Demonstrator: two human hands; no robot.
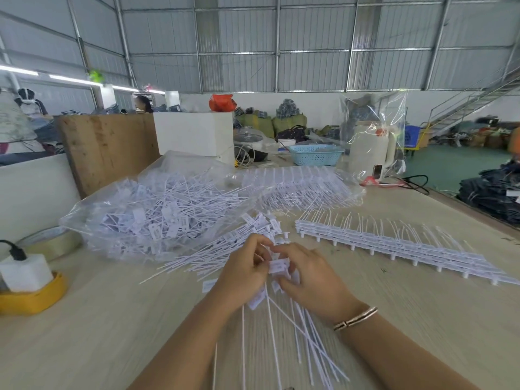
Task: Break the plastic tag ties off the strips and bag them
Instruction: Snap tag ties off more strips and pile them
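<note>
- A roll of tape (53, 241) and a yellow holder (33, 296) sit at the table's left edge.
- The clear bag (146, 215), full of loose ties, lies open toward the hands, up and left of them.
- A loose pile of ties (225, 249) lies between the bag and the hands.
- The left hand (239, 277) has its fingers curled round a bunch of ties (277, 267); their tag heads sit at the fingertips and the long tails run back toward the person.
- The right hand (309, 280) pinches the same bunch from the other side.
- Uncut strips (394, 246) lie to the right, lengthwise across the table, nearer the right hand.
- The left hand is nearer the bag for dropping the bunch in.
</note>
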